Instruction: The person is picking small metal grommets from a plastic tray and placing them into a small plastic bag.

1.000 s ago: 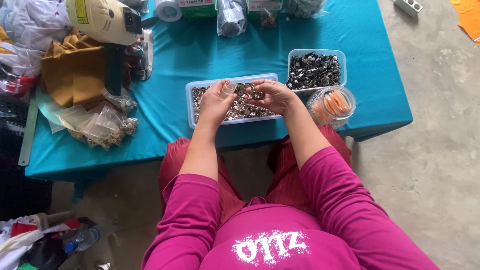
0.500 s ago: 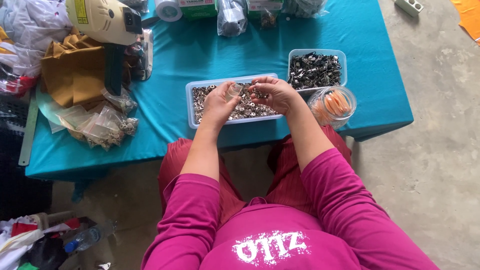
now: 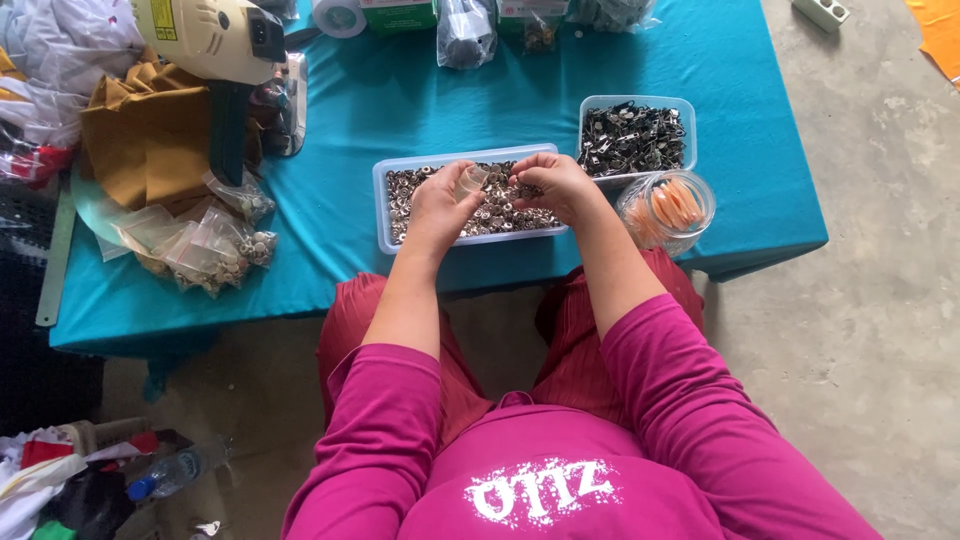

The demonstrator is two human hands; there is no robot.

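Both hands have barely shifted since the earlier frame, hovering over the same tray. Left hand [image 3: 440, 205] pinches a small clear tube [image 3: 468, 181]; right hand [image 3: 555, 183] has its fingertips pressed together on a tiny metal piece, too small to identify. Beneath them, the tray of metal fasteners [image 3: 470, 205] sits on the teal counter [image 3: 400, 90]. Keeping both hands low above the tray probably means dropped pieces fall back in.

Small clear tube [image 3: 470, 181] above rectangular clear tray [image 3: 380, 205] of small metal rings [image 3: 480, 205].
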